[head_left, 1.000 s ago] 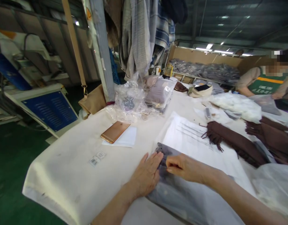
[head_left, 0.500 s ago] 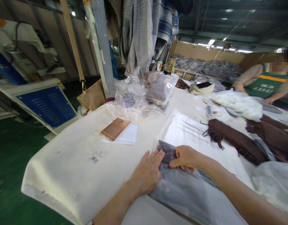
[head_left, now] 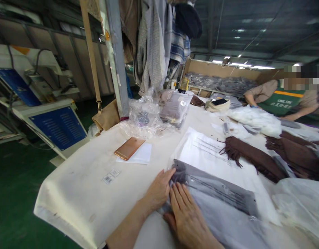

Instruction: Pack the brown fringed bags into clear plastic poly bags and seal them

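Observation:
A clear plastic bag (head_left: 216,204) lies on the table in front of me, with something grey and folded inside and a dark grey strip (head_left: 221,186) along its far side. The strip has small round holes near its ends. My left hand (head_left: 158,189) rests at the bag's left edge, fingers stretched toward the strip's corner. Flat on the bag's near left part lies my right hand (head_left: 187,216), its fingers extended side by side. Beyond the bag, white sheeting (head_left: 200,145) with dark lines is spread out.
A gold phone (head_left: 129,148) lies on white paper, near a barcode label (head_left: 111,176). Bagged garments (head_left: 175,107) are stacked behind. Brown fringed scarves (head_left: 255,155) and more plastic (head_left: 296,197) lie to the right. A co-worker (head_left: 286,100) stands across the table.
My right hand has let go of the bag's strip end and moved nearer, now flat on the bag. The strip now lies uncovered along its length. The view has shifted slightly.

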